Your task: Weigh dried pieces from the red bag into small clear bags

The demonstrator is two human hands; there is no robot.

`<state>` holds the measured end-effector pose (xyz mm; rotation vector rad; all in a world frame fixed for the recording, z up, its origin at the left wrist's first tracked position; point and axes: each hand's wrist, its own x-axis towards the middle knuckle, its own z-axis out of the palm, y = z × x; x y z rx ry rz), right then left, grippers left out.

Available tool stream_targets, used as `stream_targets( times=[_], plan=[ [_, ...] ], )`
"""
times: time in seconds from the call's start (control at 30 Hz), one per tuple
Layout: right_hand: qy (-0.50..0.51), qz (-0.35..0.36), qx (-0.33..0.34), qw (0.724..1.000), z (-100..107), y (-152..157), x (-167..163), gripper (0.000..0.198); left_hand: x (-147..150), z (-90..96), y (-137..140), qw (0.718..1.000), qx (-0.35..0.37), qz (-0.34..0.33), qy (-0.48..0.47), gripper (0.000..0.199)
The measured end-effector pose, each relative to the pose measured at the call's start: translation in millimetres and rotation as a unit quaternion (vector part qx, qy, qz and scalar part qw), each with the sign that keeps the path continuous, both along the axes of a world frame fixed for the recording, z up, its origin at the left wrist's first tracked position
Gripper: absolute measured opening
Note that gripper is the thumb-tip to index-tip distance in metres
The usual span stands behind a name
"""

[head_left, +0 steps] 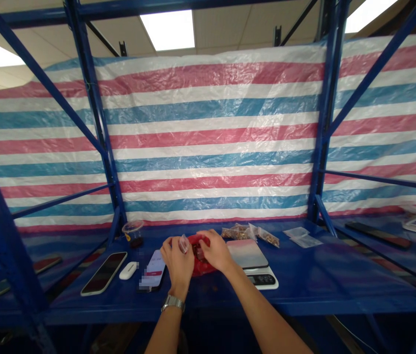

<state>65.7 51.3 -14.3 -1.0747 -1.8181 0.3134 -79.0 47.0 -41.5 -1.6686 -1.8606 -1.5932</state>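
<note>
At the middle front of the shelf lies a red plastic bag, its mouth open, with dark contents showing inside. My left hand is closed at the bag's left side, and a small clear plastic bag sticks up between its fingers. My right hand reaches over the red bag's opening from the right, fingers curled and pinched. A small see-through, pinkish thing shows by its fingertips, too blurred to name. To the right stands a white kitchen scale with a flat grey top.
Filled clear packets lie behind the scale, flat clear bags farther right. On the left are a lit phone, a white rounded case, a dark-screened phone and a clear cup. Blue posts frame the shelf.
</note>
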Motion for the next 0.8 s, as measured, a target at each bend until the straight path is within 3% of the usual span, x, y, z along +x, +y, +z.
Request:
stream_targets(
  times=[0.17, 0.3, 0.43, 0.67, 0.8],
  plan=[
    [0.046, 0.097, 0.046, 0.993, 22, -27, -8, 0.034, 8, 4.3, -10, 0.997, -0.026, -0.077, 0.006, 0.021],
    [0.039, 0.121, 0.049, 0.991, 27, -44, -7, 0.019, 13, 7.2, -15, 0.992, -0.051, -0.119, -0.002, 0.023],
    [0.038, 0.115, 0.025, 0.992, 22, -46, -4, 0.011, 15, 9.1, -18, 0.990, -0.058, -0.129, -0.005, 0.027],
    [0.124, 0.076, 0.004, 0.989, 14, -31, 12, 0.023, 25, 6.2, -19, 0.989, -0.035, -0.139, 0.027, 0.045],
    [0.173, 0.023, 0.008, 0.985, 13, -22, 32, 0.027, 36, 4.7, -22, 0.977, -0.043, -0.198, 0.066, 0.056]
  ],
)
